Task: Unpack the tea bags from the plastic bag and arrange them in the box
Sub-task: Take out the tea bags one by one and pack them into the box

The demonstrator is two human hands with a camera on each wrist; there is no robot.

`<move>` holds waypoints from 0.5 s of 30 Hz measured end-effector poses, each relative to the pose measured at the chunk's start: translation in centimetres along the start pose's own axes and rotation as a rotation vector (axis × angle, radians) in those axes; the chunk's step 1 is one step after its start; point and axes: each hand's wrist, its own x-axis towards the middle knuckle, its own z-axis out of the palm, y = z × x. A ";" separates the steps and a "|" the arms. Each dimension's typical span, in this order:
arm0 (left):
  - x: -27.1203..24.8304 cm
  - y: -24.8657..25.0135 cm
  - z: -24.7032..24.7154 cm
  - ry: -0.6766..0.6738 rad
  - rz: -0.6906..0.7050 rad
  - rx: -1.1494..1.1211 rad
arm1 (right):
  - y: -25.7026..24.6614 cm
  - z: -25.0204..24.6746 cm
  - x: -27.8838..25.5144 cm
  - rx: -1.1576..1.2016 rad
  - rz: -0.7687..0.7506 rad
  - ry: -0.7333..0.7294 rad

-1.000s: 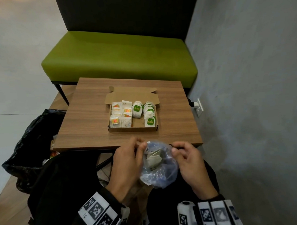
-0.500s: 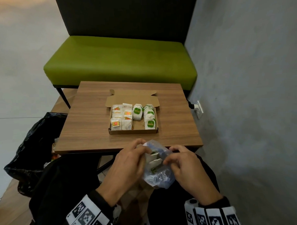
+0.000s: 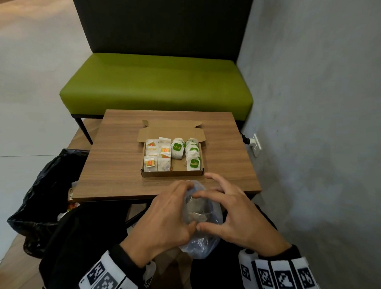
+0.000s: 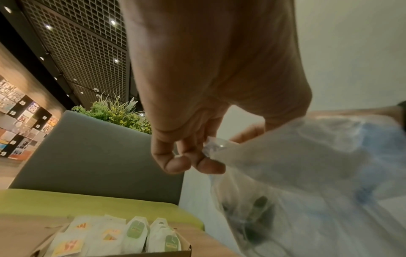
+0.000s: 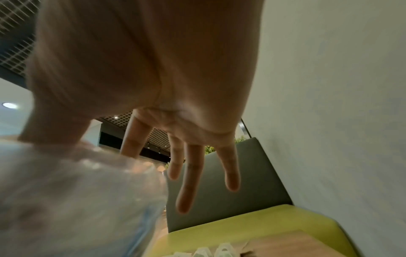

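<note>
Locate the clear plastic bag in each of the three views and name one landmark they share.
Head: the plastic bag is at lower centre, between both hands, in front of the table edge.
Left wrist: the plastic bag fills the right side, its rim pinched by the fingers.
Right wrist: the plastic bag fills the lower left, under the thumb.
Shared landmark: the green bench seat.

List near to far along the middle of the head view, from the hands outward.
plastic bag held between left hand and right hand → near edge of the table → cardboard box with tea bags → box's open lid flap → green bench → dark backrest
</note>
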 end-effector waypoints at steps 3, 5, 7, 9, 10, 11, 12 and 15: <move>-0.1 0.0 0.0 -0.018 0.024 -0.048 | -0.2 -0.6 0.5 -0.089 0.045 -0.108; -0.2 0.1 0.0 -0.025 0.023 -0.080 | -0.2 -0.5 0.8 -0.141 0.043 -0.109; -0.2 0.2 0.0 -0.039 0.022 -0.096 | -0.3 -0.4 1.1 -0.185 0.035 -0.080; -0.1 0.5 0.0 -0.047 0.014 -0.101 | -0.6 -0.4 1.2 -0.222 0.043 -0.063; 0.0 0.6 0.0 -0.041 0.005 -0.096 | -0.8 -0.4 1.2 -0.238 0.054 -0.061; 0.1 0.6 0.2 -0.030 -0.008 -0.084 | -0.9 -0.4 1.2 -0.253 0.063 -0.062; 0.2 0.6 0.4 -0.020 -0.027 -0.066 | -1.0 -0.4 1.1 -0.265 0.071 -0.064; 0.3 0.8 0.8 -0.002 -0.066 -0.008 | -1.1 -0.5 1.1 -0.279 0.085 -0.082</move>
